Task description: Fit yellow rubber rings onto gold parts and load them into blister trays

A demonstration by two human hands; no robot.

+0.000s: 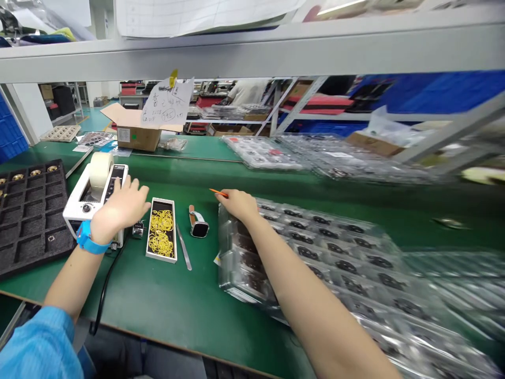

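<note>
My left hand [123, 202], with a blue band on its wrist, reaches over a white tape dispenser [81, 205] carrying a pale roll of tape [100, 171]. Its fingers are spread near the dark button panel; whether they press on it I cannot tell. At the back left corner of a stack of clear plastic trays [252, 266], my right hand [239, 204] is closed on a thin orange pointed stick [218, 192], mostly hidden in the fingers. Small dark parts [303, 238] sit in the tray pockets.
Between my hands lie a white box [174, 252] of yellow rings, tweezers [183, 247] and a smartwatch [199, 227]. A black foam tray [35, 221] is at left. Behind stand an open carton [140, 138] and more clear trays [264, 152]. A shelf beam [252, 55] crosses overhead.
</note>
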